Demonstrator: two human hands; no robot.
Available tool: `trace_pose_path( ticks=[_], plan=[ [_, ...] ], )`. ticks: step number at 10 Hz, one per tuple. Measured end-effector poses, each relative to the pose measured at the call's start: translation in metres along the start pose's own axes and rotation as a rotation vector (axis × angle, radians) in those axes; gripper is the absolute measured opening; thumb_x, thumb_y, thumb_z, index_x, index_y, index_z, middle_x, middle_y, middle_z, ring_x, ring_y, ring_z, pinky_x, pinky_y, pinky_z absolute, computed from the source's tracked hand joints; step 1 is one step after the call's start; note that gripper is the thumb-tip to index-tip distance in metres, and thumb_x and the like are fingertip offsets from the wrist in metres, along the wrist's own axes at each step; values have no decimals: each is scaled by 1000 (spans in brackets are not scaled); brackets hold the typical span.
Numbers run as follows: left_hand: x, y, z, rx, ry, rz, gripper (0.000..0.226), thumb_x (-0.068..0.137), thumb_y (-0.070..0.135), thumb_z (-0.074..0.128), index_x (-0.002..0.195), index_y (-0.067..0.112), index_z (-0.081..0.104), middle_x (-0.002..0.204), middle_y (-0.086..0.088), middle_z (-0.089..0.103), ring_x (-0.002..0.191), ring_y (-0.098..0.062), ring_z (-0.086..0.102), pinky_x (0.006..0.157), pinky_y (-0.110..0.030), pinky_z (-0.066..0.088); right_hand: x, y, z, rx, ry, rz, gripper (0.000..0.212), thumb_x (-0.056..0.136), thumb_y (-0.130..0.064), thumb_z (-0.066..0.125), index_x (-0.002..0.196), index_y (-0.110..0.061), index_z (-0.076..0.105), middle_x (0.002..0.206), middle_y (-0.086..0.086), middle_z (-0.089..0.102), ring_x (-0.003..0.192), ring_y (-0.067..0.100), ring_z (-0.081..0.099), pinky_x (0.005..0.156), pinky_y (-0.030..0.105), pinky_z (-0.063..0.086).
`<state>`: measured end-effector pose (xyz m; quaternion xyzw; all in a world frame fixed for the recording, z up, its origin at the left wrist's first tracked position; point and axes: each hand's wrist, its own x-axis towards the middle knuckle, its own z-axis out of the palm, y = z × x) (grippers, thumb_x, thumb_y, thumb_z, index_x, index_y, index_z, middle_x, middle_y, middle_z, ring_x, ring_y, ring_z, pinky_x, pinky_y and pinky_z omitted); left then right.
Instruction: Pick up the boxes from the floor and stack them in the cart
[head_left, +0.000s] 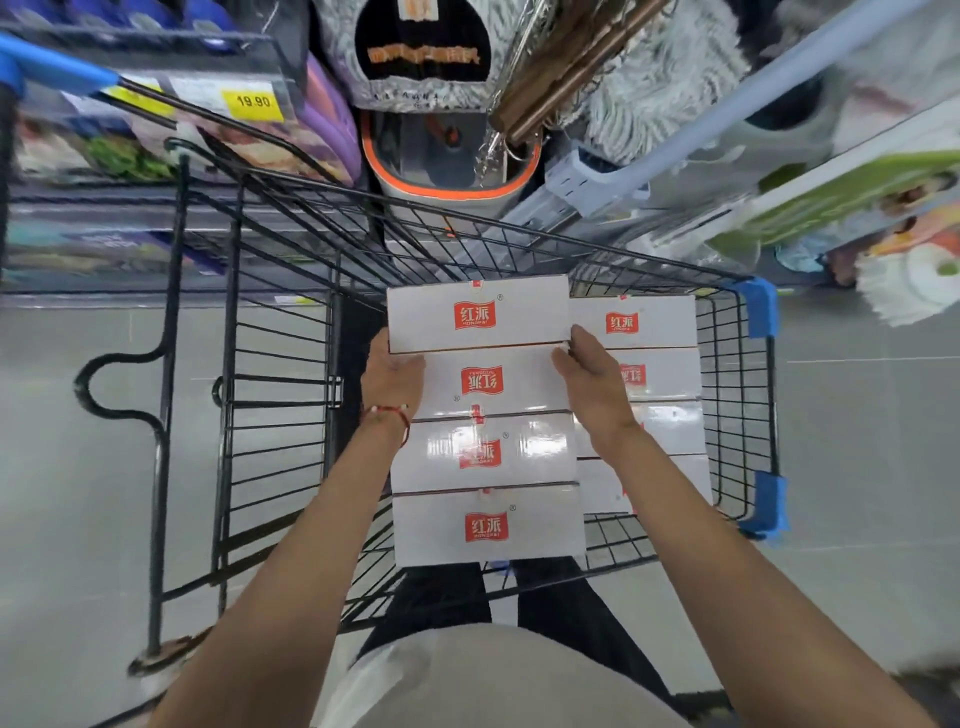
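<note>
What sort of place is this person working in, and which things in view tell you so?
Most likely a shop aisle, perhaps a supermarket. A wire shopping cart holds white boxes, a yellow price tag reads 19.90, and packaged mop heads hang ahead.

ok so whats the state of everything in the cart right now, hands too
far white box, closed, held at its near corners
left hand, grips that box's left corner
right hand, grips its right corner
three nearer boxes, closed, flat in a row
lower boxes on the right, closed, flat in a row
wire cart, partly loaded
</note>
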<state>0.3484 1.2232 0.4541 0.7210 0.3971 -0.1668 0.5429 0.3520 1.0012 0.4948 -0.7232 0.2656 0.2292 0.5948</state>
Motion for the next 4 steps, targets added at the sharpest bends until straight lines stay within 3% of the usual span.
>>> trace_pose_path(
  ticks=[1,2,3,4],
  plan=[
    [-17,-7,-2,19,27,54,47,93,9,53,139,18,49,129,-4,60,116,-24,56,97,-34,48,-15,3,-8,40,-8,-11,24,107,-6,51,127,-18,58,114,-19,61,101,-10,58,72,-3,44],
    [-38,-13,-4,-9,15,68,50,92,14,56,141,21,48,132,-5,60,119,-27,58,101,-41,49,-32,9,-17,75,-22,-1,33,107,-9,53,138,-21,56,126,-11,58,113,3,55,72,0,44],
    [-58,-23,-1,-43,7,61,55,91,17,59,143,23,46,134,-8,61,120,-30,59,104,-48,49,-48,24,-32,105,-39,-9,25,107,-12,54,127,-23,63,126,-8,62,112,9,58,72,4,46],
    [-90,-30,9,-102,34,75,59,95,12,60,150,18,41,143,-8,54,130,-29,53,108,-38,42,-63,42,-48,98,-42,-37,30,105,-18,58,134,-22,63,139,-1,62,127,17,57,101,24,50]
  ],
)
